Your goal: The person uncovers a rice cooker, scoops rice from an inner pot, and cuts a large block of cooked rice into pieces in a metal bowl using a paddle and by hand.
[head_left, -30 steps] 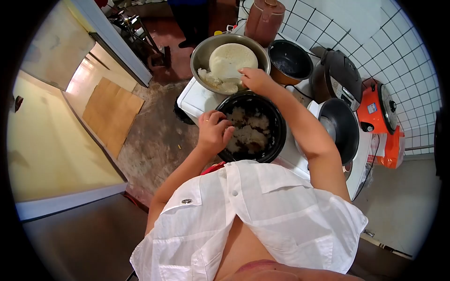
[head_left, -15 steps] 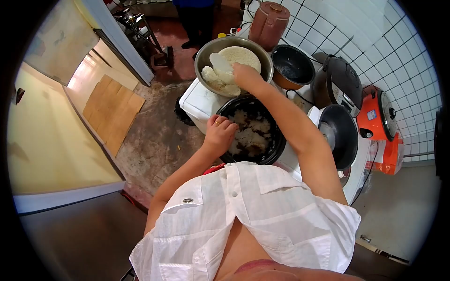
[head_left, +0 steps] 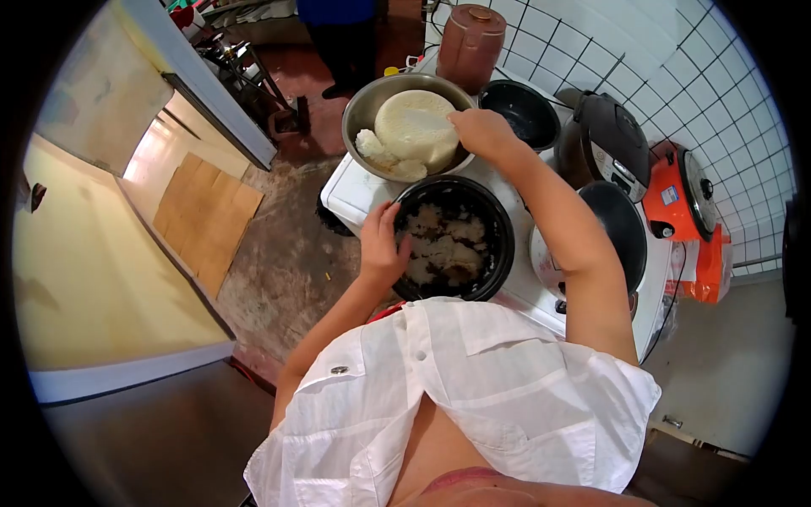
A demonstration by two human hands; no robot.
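A white rice paddle (head_left: 425,121) is in my right hand (head_left: 483,135), its fingers closed round the handle. The paddle's flat blade lies against a large rounded cake of cooked rice (head_left: 404,108) in a steel bowl (head_left: 363,100). Smaller clumps of rice (head_left: 372,145) sit beside that cake, at the bowl's near left. Nearer my body is a black inner pot (head_left: 507,245) with rice stuck over its bottom. My left hand (head_left: 382,249) grips the pot's left rim, fingers outside and thumb over the inner side.
Behind stand a brown jug (head_left: 471,46) and a black pot (head_left: 519,114). To the right are a dark rice cooker (head_left: 604,144), an orange cooker (head_left: 676,198) and another black bowl (head_left: 621,224) under my right forearm. A person in dark trousers (head_left: 342,51) stands beyond the white table (head_left: 342,190).
My right hand and the paddle have moved right, from above the loose clumps to the big rice cake. My left hand's fingers have shifted to hold the pot's rim.
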